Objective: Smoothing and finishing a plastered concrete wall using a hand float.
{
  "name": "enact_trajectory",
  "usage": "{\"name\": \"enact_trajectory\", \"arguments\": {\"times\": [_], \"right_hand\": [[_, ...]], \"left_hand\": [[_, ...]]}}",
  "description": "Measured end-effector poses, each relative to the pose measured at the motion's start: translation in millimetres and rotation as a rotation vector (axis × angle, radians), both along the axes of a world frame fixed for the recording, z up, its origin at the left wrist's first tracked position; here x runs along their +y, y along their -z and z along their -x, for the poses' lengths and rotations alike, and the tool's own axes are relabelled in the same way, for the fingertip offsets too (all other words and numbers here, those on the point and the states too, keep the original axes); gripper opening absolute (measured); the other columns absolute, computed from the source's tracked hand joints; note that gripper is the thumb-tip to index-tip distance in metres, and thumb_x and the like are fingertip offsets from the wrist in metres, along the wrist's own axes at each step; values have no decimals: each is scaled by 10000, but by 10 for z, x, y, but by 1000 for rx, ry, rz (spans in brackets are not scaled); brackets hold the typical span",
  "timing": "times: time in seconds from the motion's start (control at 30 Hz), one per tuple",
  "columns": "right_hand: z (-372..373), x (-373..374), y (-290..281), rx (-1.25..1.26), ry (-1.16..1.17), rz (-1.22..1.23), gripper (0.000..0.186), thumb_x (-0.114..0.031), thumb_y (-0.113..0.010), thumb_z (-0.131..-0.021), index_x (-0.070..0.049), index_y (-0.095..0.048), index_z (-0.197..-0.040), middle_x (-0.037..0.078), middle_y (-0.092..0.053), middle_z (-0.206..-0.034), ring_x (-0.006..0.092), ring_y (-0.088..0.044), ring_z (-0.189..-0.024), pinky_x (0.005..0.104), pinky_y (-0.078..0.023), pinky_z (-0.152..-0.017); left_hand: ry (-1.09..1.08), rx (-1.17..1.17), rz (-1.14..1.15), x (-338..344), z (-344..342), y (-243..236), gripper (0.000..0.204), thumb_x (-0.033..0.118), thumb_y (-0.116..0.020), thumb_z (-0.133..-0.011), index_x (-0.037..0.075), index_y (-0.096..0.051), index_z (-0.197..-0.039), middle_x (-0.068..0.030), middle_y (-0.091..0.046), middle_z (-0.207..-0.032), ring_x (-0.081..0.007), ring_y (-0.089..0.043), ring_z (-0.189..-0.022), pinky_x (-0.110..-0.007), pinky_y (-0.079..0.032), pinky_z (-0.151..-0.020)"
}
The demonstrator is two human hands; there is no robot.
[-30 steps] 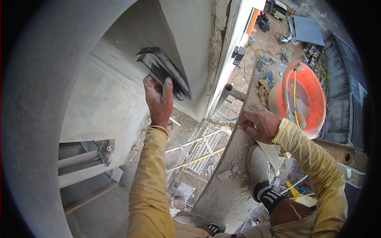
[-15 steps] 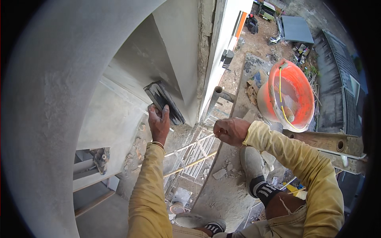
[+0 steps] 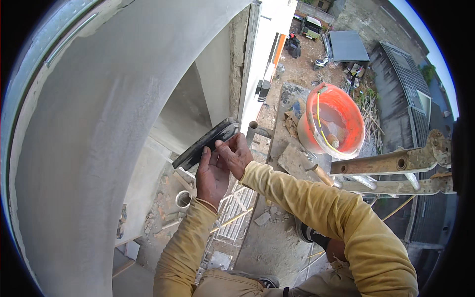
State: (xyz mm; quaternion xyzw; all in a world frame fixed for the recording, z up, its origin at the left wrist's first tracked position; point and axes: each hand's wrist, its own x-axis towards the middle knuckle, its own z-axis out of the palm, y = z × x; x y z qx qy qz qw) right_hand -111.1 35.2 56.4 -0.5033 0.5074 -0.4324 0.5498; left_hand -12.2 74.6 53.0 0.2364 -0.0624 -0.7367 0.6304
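A long, dark plastering float (image 3: pixel 198 147) is held up in front of the grey wall, tilted with its right end higher. Gripping its underside near the middle is my left hand (image 3: pixel 213 180), thumb and fingers closed on it. My right hand (image 3: pixel 237 157) meets the float's right end, its fingers bent against the float beside the left fingers. The hands partly cover the float's lower side. To the right, an orange bucket (image 3: pixel 308 132) with a yellow-covered handle holds greyish liquid and a wooden-handled tool.
Curved plastered wall (image 3: pixel 99 148) fills the left. I am on a dusty plank (image 3: pixel 269 247) with rubble, beside a drop through scaffold bars (image 3: pixel 235 218). A wooden tool handle (image 3: pixel 324 175) lies near a rusty scaffold beam (image 3: pixel 376 166). A pipe end (image 3: pixel 254 125) stands at the plank's edge.
My right hand has moved left from above the plank to the float. The float has turned in my left hand, its right end now raised. The view has shifted, showing more wall.
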Motion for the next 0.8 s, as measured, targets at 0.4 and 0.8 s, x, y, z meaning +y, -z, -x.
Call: {"name": "enact_trajectory", "arguments": {"times": [0.4, 0.8], "right_hand": [[-107, -752, -1180, 111, 272, 588, 402, -274, -603, -892, 34, -468, -1111, 73, -518, -777, 171, -490, -693, 320, -438, -661], [-393, -992, 145, 128, 451, 169, 425, -352, -582, -899, 48, -530, -1034, 210, -604, -857, 307, -581, -778, 398, -456, -752]], "left_hand": [[157, -114, -323, 290, 111, 91, 323, 389, -624, -906, 147, -567, -1111, 11, -613, -1006, -137, -565, -811, -304, -445, -728], [107, -127, -446, 797, -44, 581, 272, 362, -634, -896, 180, -587, -1092, 38, -618, -967, -113, -547, -820, -315, -412, -764]]}}
